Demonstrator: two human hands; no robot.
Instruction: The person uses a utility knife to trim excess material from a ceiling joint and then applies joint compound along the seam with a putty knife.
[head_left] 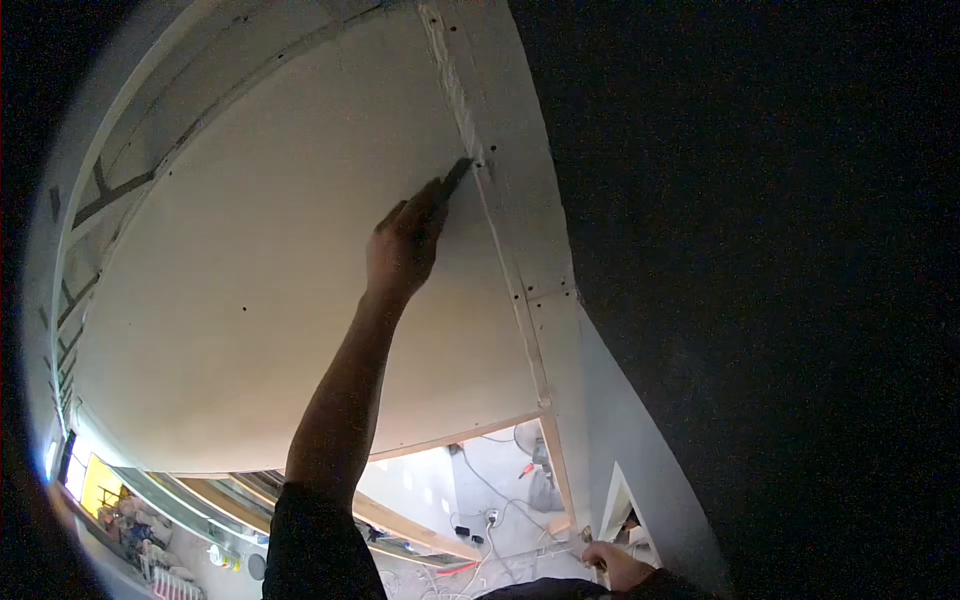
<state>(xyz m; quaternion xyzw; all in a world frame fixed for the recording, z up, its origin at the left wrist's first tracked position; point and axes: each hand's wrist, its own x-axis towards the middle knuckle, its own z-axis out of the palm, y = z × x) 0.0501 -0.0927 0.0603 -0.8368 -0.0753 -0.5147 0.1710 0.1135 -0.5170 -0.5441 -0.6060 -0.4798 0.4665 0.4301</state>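
Observation:
My raised left hand (408,232) grips a dark, narrow tool that looks like a putty knife (457,178). Its tip touches the seam (462,115) between two drywall panels, near a screw spot. Whitish compound covers the upper part of the seam, and a thinner pale line runs down below the tool. The large pale panel (270,230) spreads behind my arm. Low at the right, my right hand (617,566) is closed with curled fingers; what it holds is hidden.
A wooden-edged opening (548,470) lies below the panel, with cables and tools on the floor beyond. Piled items (140,530) stand at lower left, near a yellow sheet (97,485). A dark surface (760,250) fills the right side.

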